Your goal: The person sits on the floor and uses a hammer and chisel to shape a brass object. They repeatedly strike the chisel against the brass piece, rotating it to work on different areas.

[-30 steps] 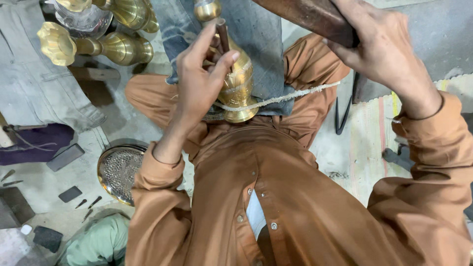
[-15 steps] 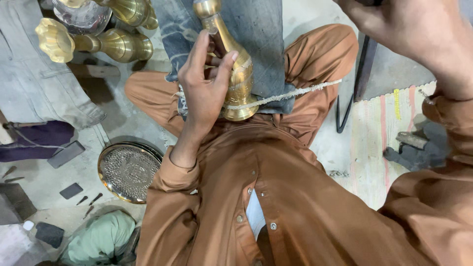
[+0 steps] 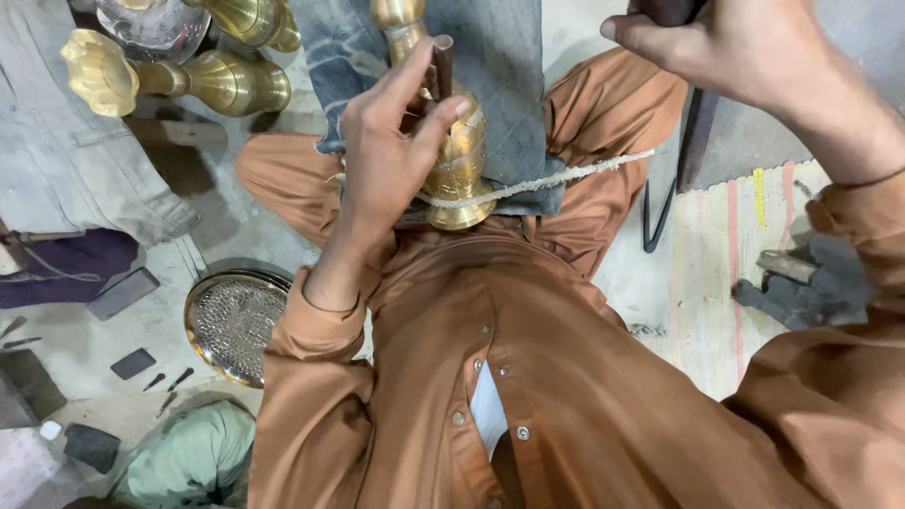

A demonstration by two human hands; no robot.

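Risk of a glancing blow: left hand (image 3: 391, 151) pinching punch (image 3: 441, 66) against vase (image 3: 457, 155) at upper centre, lap-bound by rope (image 3: 566, 176); right hand (image 3: 726, 52), upper right, clenched on mallet (image 3: 665, 9), could strike fingers.

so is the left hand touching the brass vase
Touching. The head view shows the left hand wrapped against the brass vase, its thumb lying on the body while the fingers pinch a dark punch against it.
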